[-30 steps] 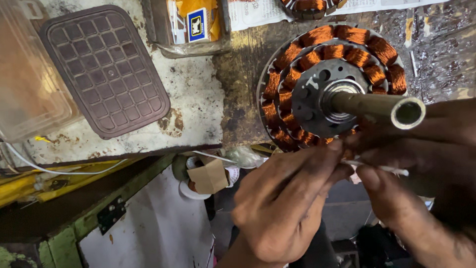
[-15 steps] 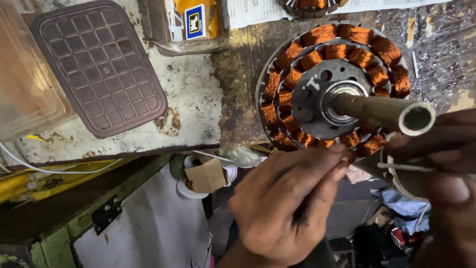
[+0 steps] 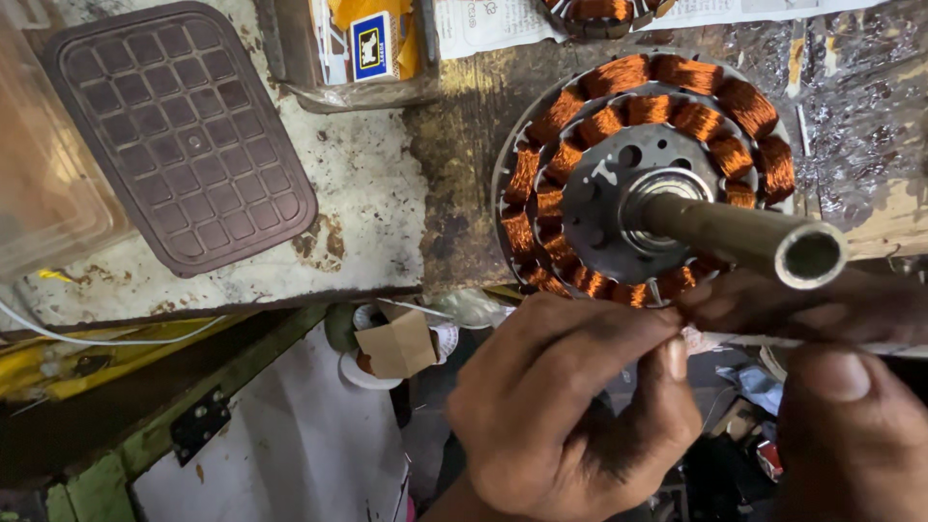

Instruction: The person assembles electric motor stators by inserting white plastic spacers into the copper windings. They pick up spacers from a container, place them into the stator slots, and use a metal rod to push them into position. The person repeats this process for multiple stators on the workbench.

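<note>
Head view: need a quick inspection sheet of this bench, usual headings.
Surface: worn bench top, stained and flaking.
Job's things: stator with copper coils, hollow shaft pointing at the camera.
Clutter: brown grid-patterned lid, yellow carton, tape roll below the edge.
Grippers: left hand pinching a thin pale strip with the right hand, just below the stator.
Cables: white wire along the bench front.
Surroundings: green-edged cabinet underneath.

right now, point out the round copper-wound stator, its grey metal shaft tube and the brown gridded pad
round copper-wound stator (image 3: 619,75): head view, top coil
grey metal shaft tube (image 3: 727,234): head view, mid-length
brown gridded pad (image 3: 184,135): head view, centre
</note>
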